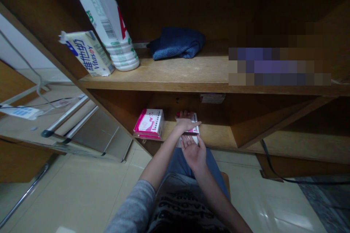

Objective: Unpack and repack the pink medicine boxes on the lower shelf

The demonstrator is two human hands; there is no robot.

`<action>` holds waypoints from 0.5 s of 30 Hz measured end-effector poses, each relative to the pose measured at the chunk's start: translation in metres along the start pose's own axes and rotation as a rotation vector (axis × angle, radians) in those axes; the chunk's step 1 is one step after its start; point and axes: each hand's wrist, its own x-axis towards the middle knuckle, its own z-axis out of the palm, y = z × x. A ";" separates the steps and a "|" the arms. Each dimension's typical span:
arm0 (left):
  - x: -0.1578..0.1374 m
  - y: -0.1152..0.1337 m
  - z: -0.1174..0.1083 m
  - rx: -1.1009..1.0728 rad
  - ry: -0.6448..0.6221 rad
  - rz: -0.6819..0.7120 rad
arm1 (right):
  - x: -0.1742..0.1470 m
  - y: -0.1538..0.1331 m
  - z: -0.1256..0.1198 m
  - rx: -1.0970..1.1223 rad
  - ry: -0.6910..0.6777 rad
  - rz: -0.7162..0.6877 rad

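My left hand (185,123) reaches into the lower shelf, its fingers spread and its thumb stretched to the right. It lies over a pink and white carton (195,118) and covers much of it; whether it presses on the carton I cannot tell. Palm up, my right hand (194,151) is just in front of that carton. Its fingers are stretched out, with their tips near a white surface (195,139) at the carton's front. To the left on the same shelf sits a stack of pink and white boxes (148,122) with printed writing.
Above, the upper shelf (169,74) holds a Vitasoy drink carton (86,52), a large white bottle (109,25) and a folded blue cloth (177,43). A wooden divider (262,123) stands right of my hands. A metal-framed rack (90,127) is at the left. A black cable (269,164) hangs at the right.
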 end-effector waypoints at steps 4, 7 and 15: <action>-0.003 0.000 0.000 -0.053 0.095 0.010 | -0.006 -0.002 -0.002 -0.063 -0.009 0.022; -0.004 -0.001 0.001 -0.072 0.144 0.019 | -0.009 -0.001 -0.006 -0.037 0.008 0.054; 0.004 -0.004 0.008 -0.052 0.059 0.012 | -0.014 0.013 -0.031 -0.187 0.081 -0.011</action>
